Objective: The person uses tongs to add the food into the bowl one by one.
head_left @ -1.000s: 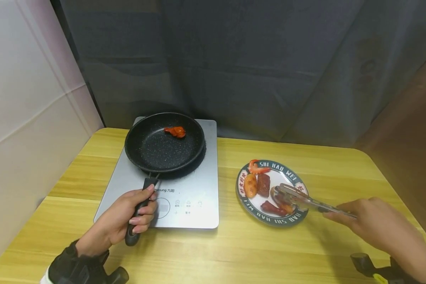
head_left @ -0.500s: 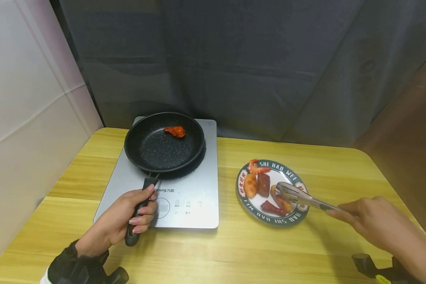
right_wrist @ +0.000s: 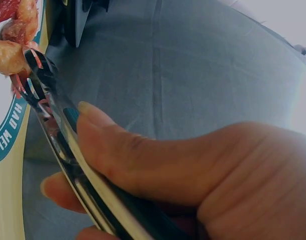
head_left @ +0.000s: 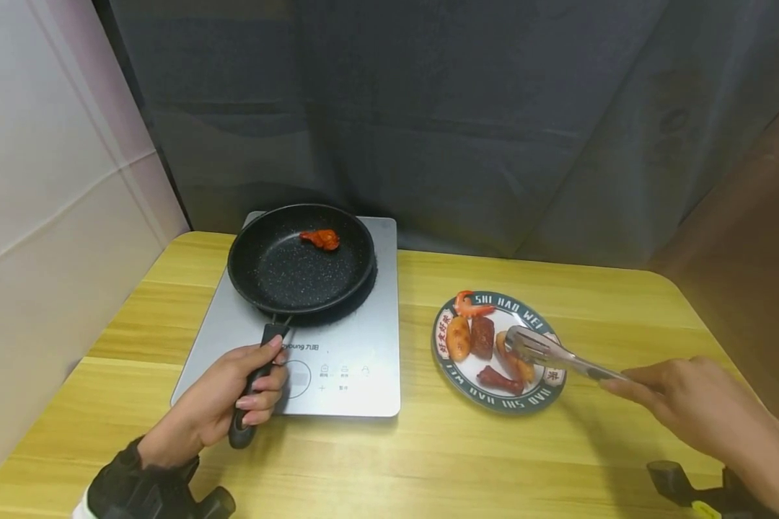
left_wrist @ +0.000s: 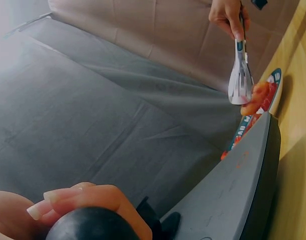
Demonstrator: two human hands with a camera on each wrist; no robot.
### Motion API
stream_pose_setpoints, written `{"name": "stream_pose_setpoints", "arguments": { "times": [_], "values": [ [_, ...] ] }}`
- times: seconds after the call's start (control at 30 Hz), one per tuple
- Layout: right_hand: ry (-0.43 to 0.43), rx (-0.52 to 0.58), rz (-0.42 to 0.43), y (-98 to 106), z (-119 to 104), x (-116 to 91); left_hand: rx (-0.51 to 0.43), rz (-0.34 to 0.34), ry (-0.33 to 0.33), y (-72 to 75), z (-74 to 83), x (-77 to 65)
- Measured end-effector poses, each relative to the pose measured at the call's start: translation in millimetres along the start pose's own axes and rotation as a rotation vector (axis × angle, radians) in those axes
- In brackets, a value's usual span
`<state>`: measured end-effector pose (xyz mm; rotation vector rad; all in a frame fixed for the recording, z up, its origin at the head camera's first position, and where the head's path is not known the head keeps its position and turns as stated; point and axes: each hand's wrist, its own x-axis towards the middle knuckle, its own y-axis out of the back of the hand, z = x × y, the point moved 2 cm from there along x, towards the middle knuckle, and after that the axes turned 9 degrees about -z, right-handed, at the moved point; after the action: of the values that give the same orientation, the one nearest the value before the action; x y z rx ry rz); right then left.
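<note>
Tongs (head_left: 568, 358) in the pinch of right hand (head_left: 694, 404), tips (head_left: 522, 344) over plate (head_left: 503, 404), pan (head_left: 292, 277) beyond left hand (head_left: 234, 386), handle (head_left: 273, 334) in its grip

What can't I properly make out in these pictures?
Head view: the start of the brand lettering on the cooktop, hidden by the left hand and pan handle.
Head view: the cooktop's tiny control labels, too small to read.
Head view: the rear end of the tongs, covered by the right hand.
Head view: part of the curved food, behind the tongs.
Right wrist view: much of the plate, cut off by the left edge.
</note>
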<state>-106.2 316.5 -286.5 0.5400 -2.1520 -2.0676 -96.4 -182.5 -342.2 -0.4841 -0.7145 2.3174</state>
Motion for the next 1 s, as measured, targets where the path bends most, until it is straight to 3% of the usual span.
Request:
{"name": "stream_pose_setpoints", "arguments": {
  "times": [0.27, 0.53, 1.0],
  "values": [
    [0.063, -0.006, 0.075, 4.1, -8.2, 12.1, 0.016, -0.017, -0.016, 0.8, 1.9, -1.8],
    [0.121, 0.005, 0.179, 11.5, -9.7, 22.0, 0.003, 0.010, -0.015, 0.9, 1.3, 0.1],
    [0.130, 0.032, 0.093, 40.0, -37.4, 50.1, 0.016, 0.007, -0.004, -1.5, -0.2, 1.7]
  ]
}}
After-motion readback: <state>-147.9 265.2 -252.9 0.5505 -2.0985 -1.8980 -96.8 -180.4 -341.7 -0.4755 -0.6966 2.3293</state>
